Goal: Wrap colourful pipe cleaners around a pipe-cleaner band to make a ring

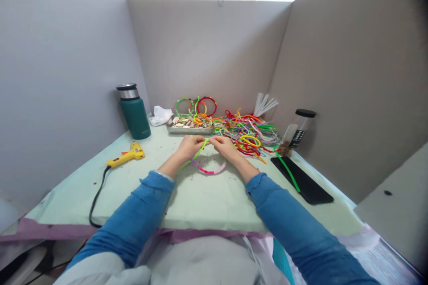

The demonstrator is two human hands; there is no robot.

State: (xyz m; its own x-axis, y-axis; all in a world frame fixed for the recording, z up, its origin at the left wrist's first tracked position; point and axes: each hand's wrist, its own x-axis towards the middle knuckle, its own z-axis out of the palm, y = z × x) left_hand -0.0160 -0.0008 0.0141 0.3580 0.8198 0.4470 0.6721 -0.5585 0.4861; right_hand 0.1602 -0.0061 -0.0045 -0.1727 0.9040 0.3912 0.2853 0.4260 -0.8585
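Both hands meet over the middle of the table, fingertips nearly touching. My left hand (191, 147) is closed in a pinch on a lime-green pipe cleaner (201, 149), whose tail runs down to the left under the wrist. My right hand (224, 147) pinches at the same spot, closed on the green strand's end. Below the hands hangs or rests a curved pink and magenta pipe cleaner ring (211, 172), with a purple stretch at its left. It seems joined to the green strand, but the hands hide the upper part.
A metal tray (190, 131) of shells stands behind, with finished-looking rings (207, 106) above it. Right of it lies a pile of colored pipe cleaners (249, 136). Around the sides are a yellow glue gun (125, 156), green bottle (135, 113), black phone-like slab (302, 181) and clear bottle (301, 127).
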